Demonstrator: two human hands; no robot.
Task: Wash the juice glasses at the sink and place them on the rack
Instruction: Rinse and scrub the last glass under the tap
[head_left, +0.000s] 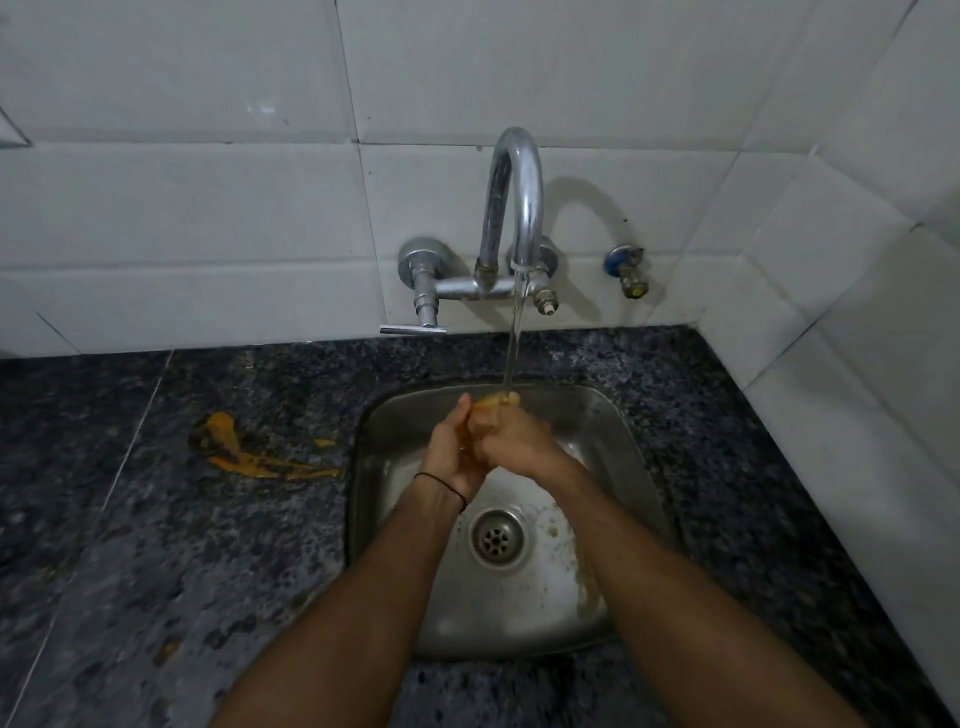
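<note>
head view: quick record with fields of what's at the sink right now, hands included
tap: curved chrome wall tap, running
water: thin stream falling onto the hands
left hand: pressed against the right, thin black band at the wrist
right hand: over the left; fingers orange-stained under the stream
held item: cannot tell
sink: square steel sink, round drain strainer
counter: dark speckled stone counter, orange spill left of the sink
not in view: juice glasses, rack

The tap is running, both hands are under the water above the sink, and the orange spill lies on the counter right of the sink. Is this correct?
No. The head view shows the orange spill on the counter left of the sink, not right. The rest is correct.
</note>
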